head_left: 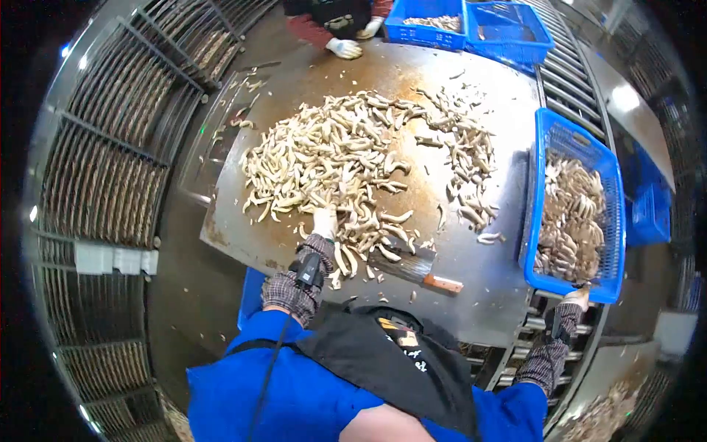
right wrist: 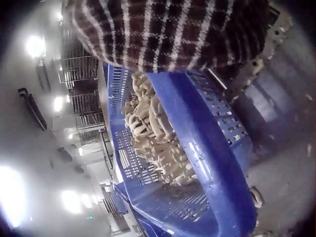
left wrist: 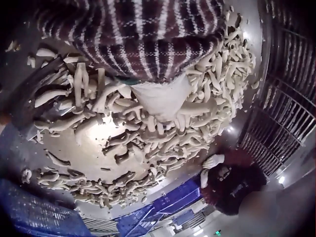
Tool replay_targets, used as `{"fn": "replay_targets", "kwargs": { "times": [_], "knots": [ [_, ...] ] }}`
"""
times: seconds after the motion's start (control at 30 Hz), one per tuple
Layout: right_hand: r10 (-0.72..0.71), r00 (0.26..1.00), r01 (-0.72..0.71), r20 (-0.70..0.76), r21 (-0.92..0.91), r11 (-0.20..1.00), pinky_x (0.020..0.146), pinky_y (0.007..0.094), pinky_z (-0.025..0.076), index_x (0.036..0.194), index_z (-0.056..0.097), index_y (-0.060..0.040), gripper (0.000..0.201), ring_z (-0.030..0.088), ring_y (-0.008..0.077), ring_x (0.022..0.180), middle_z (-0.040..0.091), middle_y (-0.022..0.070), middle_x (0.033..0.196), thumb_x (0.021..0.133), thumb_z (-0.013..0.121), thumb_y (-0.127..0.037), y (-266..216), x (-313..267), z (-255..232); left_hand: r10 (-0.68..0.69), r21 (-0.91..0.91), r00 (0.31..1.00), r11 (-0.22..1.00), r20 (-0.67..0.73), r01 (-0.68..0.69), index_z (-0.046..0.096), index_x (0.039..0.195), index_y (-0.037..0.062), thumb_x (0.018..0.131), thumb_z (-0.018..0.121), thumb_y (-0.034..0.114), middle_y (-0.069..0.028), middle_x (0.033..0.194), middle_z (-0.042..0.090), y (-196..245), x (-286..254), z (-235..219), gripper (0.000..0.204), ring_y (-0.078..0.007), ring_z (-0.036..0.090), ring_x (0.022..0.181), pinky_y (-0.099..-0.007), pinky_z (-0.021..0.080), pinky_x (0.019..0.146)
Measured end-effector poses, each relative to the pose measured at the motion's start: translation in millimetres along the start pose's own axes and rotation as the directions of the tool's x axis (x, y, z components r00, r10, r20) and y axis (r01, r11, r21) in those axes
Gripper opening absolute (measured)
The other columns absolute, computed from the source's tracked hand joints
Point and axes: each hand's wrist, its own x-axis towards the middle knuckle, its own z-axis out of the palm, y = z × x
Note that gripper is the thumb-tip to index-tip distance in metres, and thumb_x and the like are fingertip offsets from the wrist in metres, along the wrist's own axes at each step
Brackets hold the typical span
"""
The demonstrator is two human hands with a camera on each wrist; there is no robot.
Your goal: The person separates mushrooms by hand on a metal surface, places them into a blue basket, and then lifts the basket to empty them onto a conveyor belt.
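Note:
My white-gloved left hand (head_left: 324, 222) is at the near edge of a big heap of pale, finger-shaped mushrooms (head_left: 317, 158) on the metal table. In the left wrist view the glove (left wrist: 160, 98) reaches down among the mushrooms; I cannot tell whether its hidden fingers hold one. To its right lies a cleaver (head_left: 443, 284) with a wooden handle, its blade partly under mushrooms. My gloved right hand (head_left: 577, 297) grips the near rim of a blue plastic basket (head_left: 617, 221). Bunched mushrooms (right wrist: 153, 123) fill part of this basket. The sleeve hides the right hand in the right wrist view.
A roller conveyor (head_left: 571, 81) runs along the table's right side, under the basket. Across the metal table (head_left: 508, 295) another person's gloved hand (head_left: 344, 48) rests near the far edge, beside blue baskets (head_left: 508, 29). Tall racks (head_left: 110, 147) stand at the left.

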Motion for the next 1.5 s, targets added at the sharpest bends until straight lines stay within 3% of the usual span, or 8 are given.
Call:
{"fn": "replay_targets", "kwargs": {
  "times": [0.2, 0.3, 0.67, 0.77, 0.93, 1.03, 1.37, 1.5],
  "knots": [
    [-0.466, 0.884, 0.466, 0.028, -0.005, 0.885, 0.076, 0.0405, 0.046, 0.095, 0.063, 0.0049, 0.034, 0.057, 0.0265, 0.078, 0.066, 0.0173, 0.092, 0.08, 0.074, -0.023, -51, -69, 53, 0.29, 0.074, 0.948, 0.957, -0.135, -0.282, 0.059, 0.101, -0.0061, 0.08, 0.051, -0.011, -0.0076, 0.083, 0.062, 9, -5, -25, 0.023, -0.0186, 0.063, 0.07, -0.0296, 0.056, 0.055],
    [-0.924, 0.348, 0.931, 0.157, -0.174, 0.321, 0.078, 0.0402, 0.048, 0.1, 0.061, 0.0026, 0.033, 0.057, 0.0273, 0.08, 0.065, 0.0179, 0.095, 0.08, 0.073, -0.02, -47, -105, 62, 0.145, -0.106, 0.968, 0.98, -0.205, -0.169, 0.06, 0.102, -0.005, 0.079, 0.05, -0.011, -0.0067, 0.077, 0.061, 3, -2, -36, 0.025, -0.0182, 0.061, 0.06, -0.0307, 0.054, 0.05],
    [-0.556, -0.539, 0.782, 0.633, 0.621, -0.052, 0.086, 0.0449, 0.047, 0.121, 0.06, -0.0122, 0.047, 0.06, 0.0318, 0.095, 0.065, 0.0131, 0.105, 0.075, 0.062, -0.022, 227, -247, 31, 0.228, 0.227, 0.952, 0.957, -0.205, -0.18, 0.056, 0.12, -0.0014, 0.088, 0.046, 0.0, -0.0135, 0.096, 0.065, 34, -5, -45, 0.034, -0.0205, 0.066, 0.079, -0.0319, 0.057, 0.063],
    [-0.095, -0.354, 0.935, 0.93, 0.352, -0.037, 0.087, 0.0468, 0.047, 0.114, 0.062, -0.0139, 0.043, 0.06, 0.0345, 0.095, 0.065, 0.0119, 0.104, 0.071, 0.062, -0.014, 218, -296, 48, 0.217, 0.147, 0.961, 0.97, -0.17, -0.193, 0.06, 0.11, -0.0036, 0.087, 0.05, 0.003, -0.0118, 0.084, 0.066, 33, 3, -65, 0.026, -0.0199, 0.066, 0.067, -0.0304, 0.054, 0.053],
    [-0.134, -0.464, 0.885, 0.875, 0.453, -0.107, 0.083, 0.0448, 0.05, 0.113, 0.061, -0.0133, 0.044, 0.062, 0.0338, 0.091, 0.067, 0.0116, 0.102, 0.069, 0.063, -0.014, 206, -308, 76, 0.193, 0.261, 0.975, 0.952, -0.107, -0.159, 0.063, 0.1, -0.0035, 0.085, 0.053, 0.006, -0.0111, 0.076, 0.066, 36, 16, -76, 0.02, -0.0174, 0.063, 0.056, -0.0281, 0.05, 0.044],
    [-0.671, -0.594, 0.74, 0.443, 0.629, -0.239, 0.064, 0.0396, 0.054, 0.114, 0.059, -0.0056, 0.042, 0.065, 0.0304, 0.068, 0.067, 0.0118, 0.082, 0.077, 0.064, -0.026, 138, -356, 88, 0.112, 0.179, 0.993, 0.979, -0.047, -0.102, 0.06, 0.087, -0.0038, 0.087, 0.053, 0.01, -0.0105, 0.064, 0.063, 21, 38, -85, 0.016, -0.0158, 0.057, 0.046, -0.0273, 0.045, 0.04],
    [-0.85, -0.288, 0.952, -0.44, -0.229, -0.203, 0.066, 0.0393, 0.05, 0.105, 0.06, 0.0039, 0.032, 0.061, 0.0255, 0.072, 0.066, 0.0144, 0.091, 0.082, 0.07, -0.016, -98, -326, 112, 0.272, 0.471, 0.921, 0.798, 0.278, -0.377, 0.053, 0.101, -0.0067, 0.089, 0.049, 0.008, -0.0139, 0.084, 0.063, -21, 133, -97, 0.019, -0.0212, 0.064, 0.072, -0.0306, 0.054, 0.061],
    [-0.619, 0.327, 0.843, -0.714, 0.516, -0.15, 0.065, 0.0411, 0.051, 0.103, 0.06, -0.0014, 0.042, 0.062, 0.0274, 0.074, 0.064, 0.0149, 0.09, 0.083, 0.068, -0.038, -135, -244, 18, 0.433, 0.618, 0.827, 0.555, 0.358, -0.557, 0.046, 0.114, -0.0122, 0.081, 0.063, 0.012, -0.0242, 0.103, 0.062, 45, 85, -57, 0.044, -0.0343, 0.061, 0.094, -0.0383, 0.049, 0.083]
  ]
}}
